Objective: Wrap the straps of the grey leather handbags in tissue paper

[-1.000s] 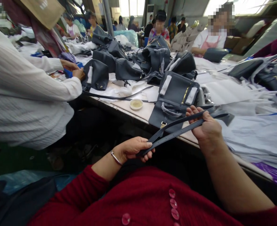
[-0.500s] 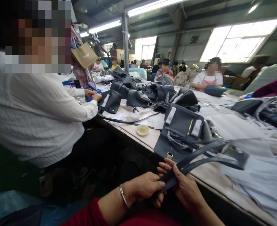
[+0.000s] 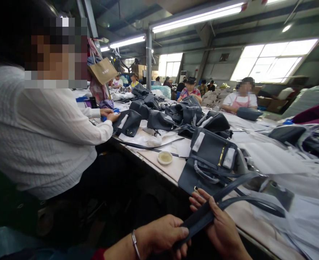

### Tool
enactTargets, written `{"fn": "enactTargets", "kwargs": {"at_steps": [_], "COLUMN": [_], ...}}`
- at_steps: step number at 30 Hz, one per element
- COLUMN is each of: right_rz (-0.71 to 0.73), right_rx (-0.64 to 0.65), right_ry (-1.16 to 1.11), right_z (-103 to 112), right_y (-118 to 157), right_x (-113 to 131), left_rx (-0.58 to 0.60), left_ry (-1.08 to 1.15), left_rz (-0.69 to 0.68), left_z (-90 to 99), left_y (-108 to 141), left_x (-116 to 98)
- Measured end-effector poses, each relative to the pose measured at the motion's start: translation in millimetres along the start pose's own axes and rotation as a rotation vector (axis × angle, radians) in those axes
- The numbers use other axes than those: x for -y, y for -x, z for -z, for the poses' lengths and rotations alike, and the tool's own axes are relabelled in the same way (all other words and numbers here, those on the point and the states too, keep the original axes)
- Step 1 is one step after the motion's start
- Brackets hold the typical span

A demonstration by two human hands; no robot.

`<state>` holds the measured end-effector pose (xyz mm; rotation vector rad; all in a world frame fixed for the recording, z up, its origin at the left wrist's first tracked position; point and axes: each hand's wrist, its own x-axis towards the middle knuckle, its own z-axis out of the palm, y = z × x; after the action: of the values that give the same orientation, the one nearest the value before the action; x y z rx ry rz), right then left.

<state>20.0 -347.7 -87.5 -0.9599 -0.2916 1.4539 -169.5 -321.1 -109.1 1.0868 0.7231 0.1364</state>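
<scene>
A dark leather strap (image 3: 199,217) runs doubled between my hands at the table's front edge. My left hand (image 3: 166,230), with a metal bangle at the wrist, is closed round its lower end. Higher up, my right hand (image 3: 222,223) has its thumb over the strap and its fingers fairly straight beneath. From there the strap loops across the tabletop. Just beyond lies a dark leather bag (image 3: 212,148) with its flap (image 3: 190,175) towards me, a wrapped handle (image 3: 202,172) and a gold zip (image 3: 221,156).
A small white dish (image 3: 165,157) of pale contents stands near the table edge. Several dark bags (image 3: 160,120) are heaped further back. At left a co-worker in a white top (image 3: 48,137) handles a bag. White sheets (image 3: 308,220) cover the right side.
The view has tilted, so the scene sits slightly lower. My right hand is a little further from my left along the strap, which both still hold.
</scene>
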Motion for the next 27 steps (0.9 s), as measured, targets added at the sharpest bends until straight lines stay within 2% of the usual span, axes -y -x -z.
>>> {"fn": "enactTargets", "kwargs": {"at_steps": [4, 8, 12, 15, 19, 23, 25, 27], "right_rz": [-0.019, -0.027, -0.033, -0.039, -0.112, -0.075, -0.063, -0.050], "right_rx": [0.052, 0.046, -0.010, -0.014, -0.012, -0.085, -0.122, -0.133], "right_ry": [0.058, 0.112, 0.050, 0.020, 0.002, 0.032, 0.044, 0.055], "right_z": [-6, -12, 0, 14, 21, 18, 20, 26], "right_y": [0, -4, -19, -32, -41, -46, -51, -57], "right_x": [-14, -27, -20, -16, -27, -31, -21, -6], "left_rx": [-0.091, -0.063, 0.019, 0.025, 0.006, 0.022, -0.032, -0.211], "left_ry": [-0.049, -0.039, -0.069, -0.097, -0.195, -0.353, -0.498, -0.708], "left_rz": [0.004, 0.010, -0.052, -0.064, -0.192, -0.279, -0.314, -0.377], "left_z": [0.1, 4.9, 14.6, 19.6, 21.9, 27.3, 34.6, 48.1], "left_y": [-3, -16, -32, -43, -54, -53, -50, -50], "left_x": [-6, -11, -10, -6, -4, -12, -26, -48]}}
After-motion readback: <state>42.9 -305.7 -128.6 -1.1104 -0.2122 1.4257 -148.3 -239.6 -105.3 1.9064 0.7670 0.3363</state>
